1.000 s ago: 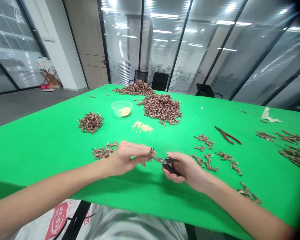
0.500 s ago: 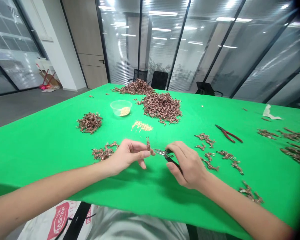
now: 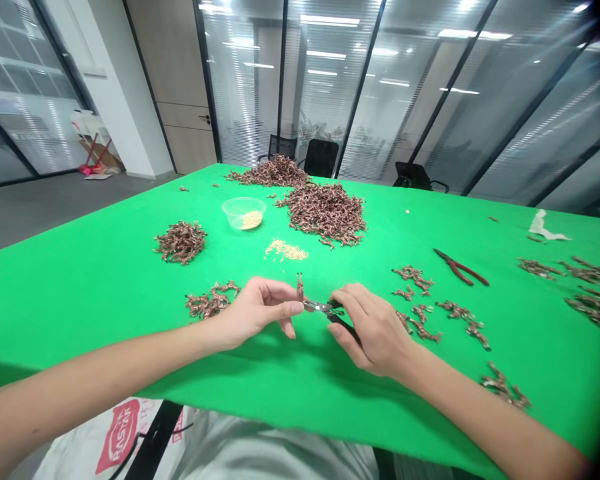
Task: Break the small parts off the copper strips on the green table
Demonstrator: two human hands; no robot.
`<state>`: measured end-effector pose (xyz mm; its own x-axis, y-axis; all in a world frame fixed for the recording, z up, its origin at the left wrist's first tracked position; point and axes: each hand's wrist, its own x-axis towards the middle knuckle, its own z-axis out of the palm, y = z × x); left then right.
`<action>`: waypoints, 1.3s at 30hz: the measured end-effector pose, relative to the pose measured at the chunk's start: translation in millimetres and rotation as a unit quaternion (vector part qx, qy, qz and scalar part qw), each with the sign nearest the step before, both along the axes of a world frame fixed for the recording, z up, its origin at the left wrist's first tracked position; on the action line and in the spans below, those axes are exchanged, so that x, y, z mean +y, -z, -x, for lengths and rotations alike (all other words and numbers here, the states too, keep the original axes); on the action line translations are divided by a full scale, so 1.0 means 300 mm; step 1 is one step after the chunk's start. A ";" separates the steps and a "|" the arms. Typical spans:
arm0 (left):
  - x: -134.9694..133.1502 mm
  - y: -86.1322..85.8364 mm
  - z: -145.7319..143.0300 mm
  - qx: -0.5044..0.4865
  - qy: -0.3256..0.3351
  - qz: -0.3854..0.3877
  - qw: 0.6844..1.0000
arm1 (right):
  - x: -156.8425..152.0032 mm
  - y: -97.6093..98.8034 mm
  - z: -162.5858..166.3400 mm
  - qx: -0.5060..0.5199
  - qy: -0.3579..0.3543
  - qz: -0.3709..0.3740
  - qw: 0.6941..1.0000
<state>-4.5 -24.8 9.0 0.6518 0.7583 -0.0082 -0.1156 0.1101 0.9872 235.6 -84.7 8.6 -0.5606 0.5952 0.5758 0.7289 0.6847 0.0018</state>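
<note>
My left hand (image 3: pixel 260 310) pinches a small copper-coloured part (image 3: pixel 299 288) between thumb and fingers, holding it upright just above the green table (image 3: pixel 105 293). My right hand (image 3: pixel 373 327) is wrapped around black-handled pliers (image 3: pixel 330 311). The metal jaws of the pliers meet the bottom of the part. A small heap of similar copper parts (image 3: pixel 209 301) lies just left of my left hand.
A large mound of copper parts (image 3: pixel 325 212) and a clear tub of pale grains (image 3: pixel 243 214) sit further back, with loose grains (image 3: pixel 286 251) between. Red-handled pliers (image 3: pixel 460 267) lie to the right among scattered parts (image 3: pixel 433 313). Another heap (image 3: pixel 181 241) sits at the left.
The copper part turned from lying between my fingers to standing upright, and my right hand rolled over the pliers and brought the jaws onto its base.
</note>
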 end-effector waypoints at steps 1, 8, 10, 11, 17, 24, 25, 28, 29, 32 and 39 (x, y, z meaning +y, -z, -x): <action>0.000 0.000 0.001 -0.001 0.001 0.000 1.000 | 0.001 0.001 0.000 -0.002 0.000 0.000 1.000; 0.002 0.007 0.002 0.001 0.012 -0.005 1.000 | 0.007 0.010 -0.005 -0.016 0.002 -0.023 1.000; 0.003 0.009 0.002 0.005 0.016 -0.007 1.000 | 0.003 0.011 -0.006 -0.014 0.000 -0.019 1.000; 0.003 0.009 0.003 0.009 0.020 -0.011 1.000 | 0.000 0.010 -0.005 -0.007 -0.003 -0.008 1.000; 0.004 -0.023 0.027 0.089 0.019 -0.227 0.970 | -0.024 -0.018 0.020 0.210 -0.035 0.356 0.910; 0.000 -0.050 0.047 0.074 0.042 -0.325 0.942 | -0.030 -0.021 0.042 0.407 -0.018 0.679 0.611; 0.000 -0.051 0.045 0.078 0.044 -0.313 0.945 | -0.032 -0.024 0.044 0.408 -0.014 0.687 0.601; 0.003 -0.046 0.034 0.086 0.024 -0.230 0.969 | -0.038 -0.031 0.047 0.399 -0.003 0.642 0.655; 0.005 -0.043 0.030 0.079 0.015 -0.193 0.978 | -0.040 -0.032 0.045 0.381 0.001 0.594 0.708; 0.011 -0.031 0.018 0.034 0.002 -0.092 0.995 | -0.039 -0.027 0.031 0.242 0.002 0.330 0.912; 0.008 -0.017 0.007 -0.018 0.006 0.009 1.000 | -0.010 -0.004 -0.006 0.015 -0.012 -0.073 0.997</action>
<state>-6.7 -22.4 14.0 0.6607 0.7506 0.0025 -0.1503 0.1290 0.9802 237.2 -87.7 9.9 -0.5551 0.4912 0.6712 0.7139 0.6955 0.0814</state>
